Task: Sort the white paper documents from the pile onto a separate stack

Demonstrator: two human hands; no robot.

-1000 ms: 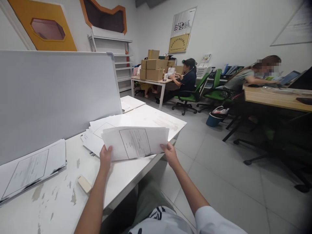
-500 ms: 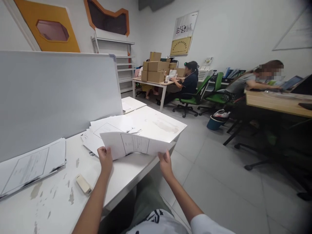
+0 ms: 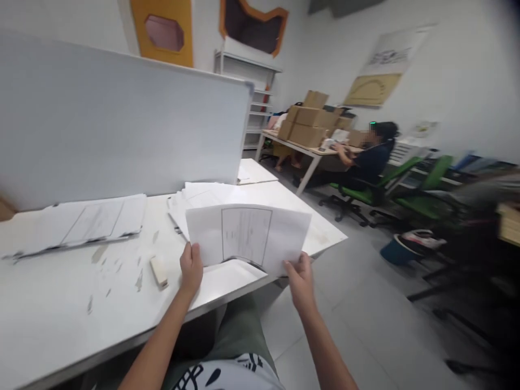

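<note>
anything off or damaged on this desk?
Yes, minor. The white desk has chipped, worn patches in its surface between the left paper stack and the small stapler-like block. The stack behind the held sheets is fanned out unevenly. Both hands, left and right, grip the sheets, whose lower edge curls.

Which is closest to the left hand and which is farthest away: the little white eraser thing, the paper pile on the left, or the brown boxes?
From the left hand:
1. Small white block, just left of it on the desk.
2. Paper pile, farther left beside the divider.
3. Brown boxes, on the table across the room.
</note>
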